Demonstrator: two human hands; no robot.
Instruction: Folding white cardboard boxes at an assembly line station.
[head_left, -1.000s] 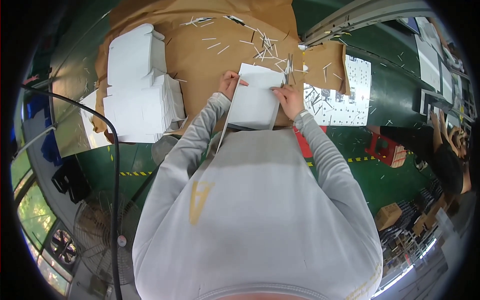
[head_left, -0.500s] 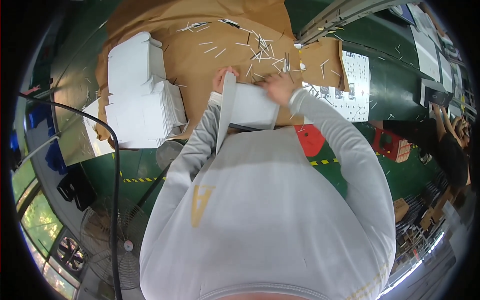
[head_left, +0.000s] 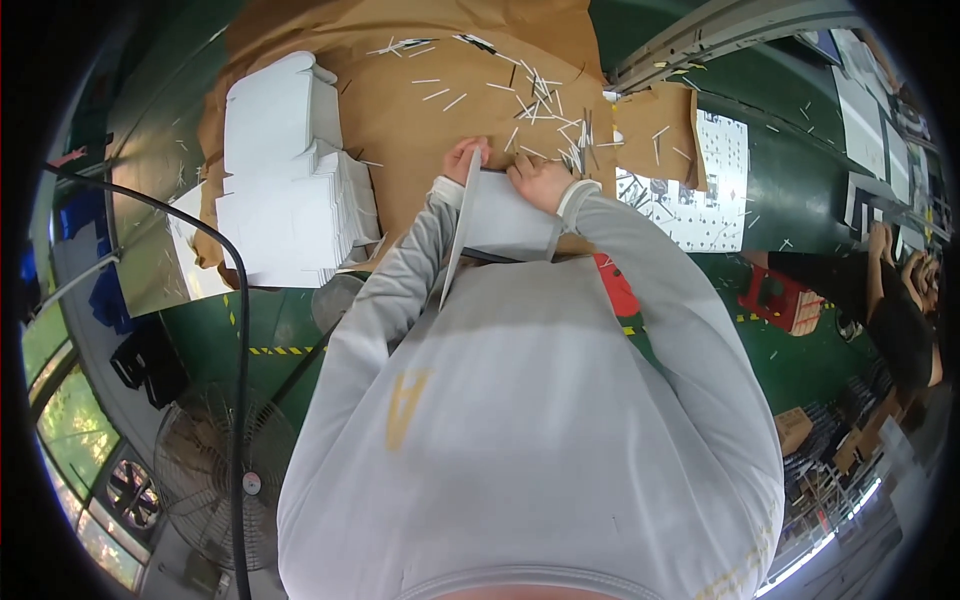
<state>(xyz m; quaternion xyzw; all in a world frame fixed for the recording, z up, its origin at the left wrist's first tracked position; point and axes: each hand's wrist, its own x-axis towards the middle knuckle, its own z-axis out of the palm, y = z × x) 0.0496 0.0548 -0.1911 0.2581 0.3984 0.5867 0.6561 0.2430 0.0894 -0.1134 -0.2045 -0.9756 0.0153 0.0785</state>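
Note:
A white cardboard box [head_left: 508,220] stands against my front at the near edge of the brown-paper-covered table, one panel raised upright on its left side. My left hand [head_left: 463,160] is closed around the far end of that raised panel, some fingers hidden behind it. At the box's far edge, my right hand [head_left: 540,182] curls its fingers over the rim, gripping it. Beyond both hands lie loose thin strips [head_left: 541,100], white and dark, scattered on the brown paper [head_left: 400,115].
Flat white box blanks [head_left: 275,215] are piled on the left. A printed white sheet [head_left: 722,180] lies right of the brown paper. A metal post [head_left: 700,45] rises at the far right. A black cable [head_left: 242,330] and a fan [head_left: 215,470] are at left; another person [head_left: 900,310] works far right.
My right hand has moved slightly left along the box's far edge and its fingers have settled there. The left hand stays on the raised panel. The whole view has shifted slightly.

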